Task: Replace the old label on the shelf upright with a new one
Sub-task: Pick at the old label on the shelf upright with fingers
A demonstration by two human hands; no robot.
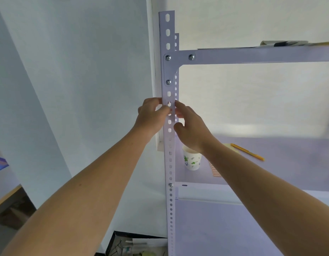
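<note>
We've got the left hand (152, 115) at 9 o'clock and the right hand (190, 127) at 3 o'clock of the perforated shelf upright (168, 74), both loosely curled with fingertips pressing its mid-height face, label not discernible under our fingers.

Label hidden between both hands' fingertips (166, 109) on upright (168, 74)

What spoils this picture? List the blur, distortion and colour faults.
Head view: wide-angle bending bows the upright and splays both forearms; a lilac cast tints the shelf; the pen and the right edge are smeared; the fingers are soft, so no label can be made out.
</note>
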